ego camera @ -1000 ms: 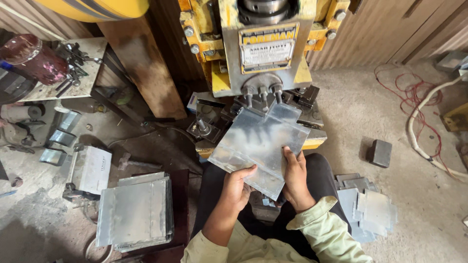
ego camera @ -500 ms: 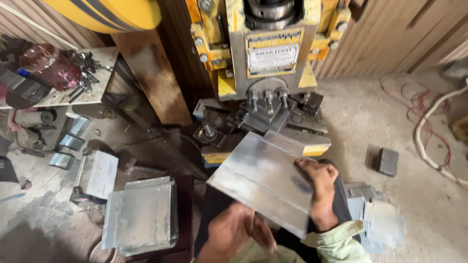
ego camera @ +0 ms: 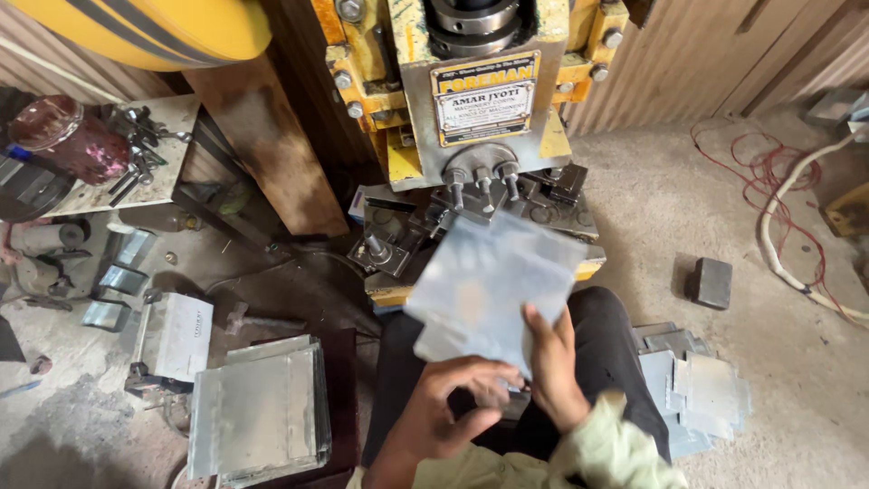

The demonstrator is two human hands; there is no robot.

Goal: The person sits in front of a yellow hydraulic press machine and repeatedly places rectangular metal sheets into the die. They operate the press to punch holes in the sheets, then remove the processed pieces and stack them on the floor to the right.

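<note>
A flat grey metal sheet (ego camera: 493, 285) is held in front of the yellow press machine (ego camera: 471, 100), blurred and tilted, its far edge over the die block (ego camera: 552, 204). My right hand (ego camera: 552, 367) grips the sheet's near right edge with the fingers over it. My left hand (ego camera: 448, 407) sits under the sheet's near left corner, fingers curled and touching it. Both sleeves are pale green, and my dark-trousered legs lie below.
A stack of similar metal sheets (ego camera: 262, 417) lies on the floor at the left. Cut sheets (ego camera: 701, 394) pile at the right near a dark block (ego camera: 712, 281). A bench with tools (ego camera: 118, 158) stands far left. Red and white cables (ego camera: 797, 226) run along the right floor.
The sheet has swung from low and wide across my lap up toward the press die. My left hand has come up to its near corner; my right hand stays on the edge.
</note>
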